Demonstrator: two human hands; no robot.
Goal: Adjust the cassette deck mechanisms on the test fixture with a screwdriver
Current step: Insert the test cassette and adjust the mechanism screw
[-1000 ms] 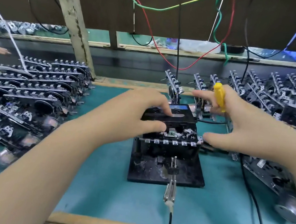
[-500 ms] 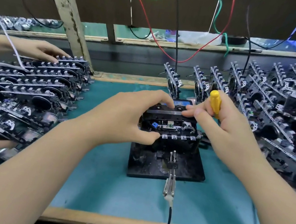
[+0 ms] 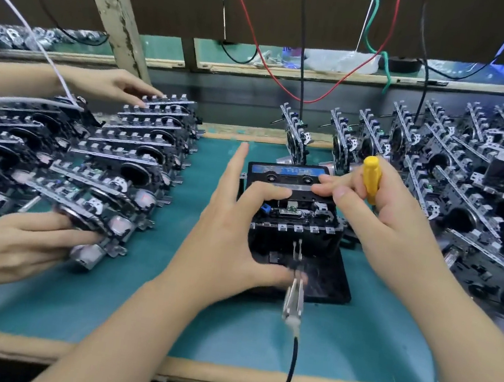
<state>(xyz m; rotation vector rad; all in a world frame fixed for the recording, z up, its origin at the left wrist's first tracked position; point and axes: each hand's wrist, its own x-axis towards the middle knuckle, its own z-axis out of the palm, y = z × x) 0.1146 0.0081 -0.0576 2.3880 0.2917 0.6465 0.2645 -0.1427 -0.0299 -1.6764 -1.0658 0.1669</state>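
The cassette deck mechanism [image 3: 294, 211] sits on the black test fixture [image 3: 322, 283] in the middle of the green tabletop [image 3: 163, 317], with a cassette [image 3: 288, 174] loaded at its far end. My left hand [image 3: 230, 245] reaches over it from the left, index finger straight and raised, middle finger laid on the top of the mechanism and thumb down on the fixture's base plate. My right hand [image 3: 382, 214] grips the yellow screwdriver [image 3: 370, 179] against the palm, handle pointing up, while its fingertips rest on the cassette's near edge; the blade is hidden. A metal clip on a black cable [image 3: 290, 365] lies at the fixture's front edge and runs off the tabletop toward me. To the left, rows of finished mechanisms [image 3: 113, 166] are stacked, and another person's two hands [image 3: 19, 243] touch that stack. More mechanisms [image 3: 474, 194] crowd the right side, and coloured wires [image 3: 256, 47] hang above.
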